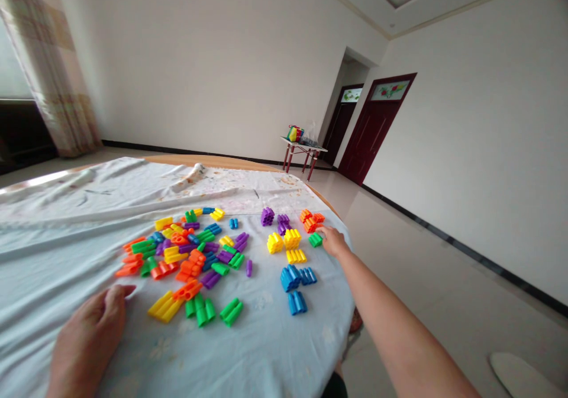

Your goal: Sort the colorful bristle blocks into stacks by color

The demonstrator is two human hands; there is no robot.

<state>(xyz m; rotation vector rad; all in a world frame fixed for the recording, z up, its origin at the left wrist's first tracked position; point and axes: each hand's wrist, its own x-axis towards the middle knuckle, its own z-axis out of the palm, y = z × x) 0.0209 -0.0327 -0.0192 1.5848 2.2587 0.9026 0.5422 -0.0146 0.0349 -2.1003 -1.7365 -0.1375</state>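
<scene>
The green piece (315,239) lies on the cloth-covered table (266,350) right at the fingertips of the right hand (333,242), just in front of the orange cluster (311,220) and behind and to the right of the yellow pieces (296,256). That hand's fingers are bunched close together, but whether they grip the piece or merely touch it, I cannot tell. The left hand (91,333) rests beside the mixed pile (186,253), fingertips close together; its palm is hidden, and the wrist is cut off by the frame.
</scene>
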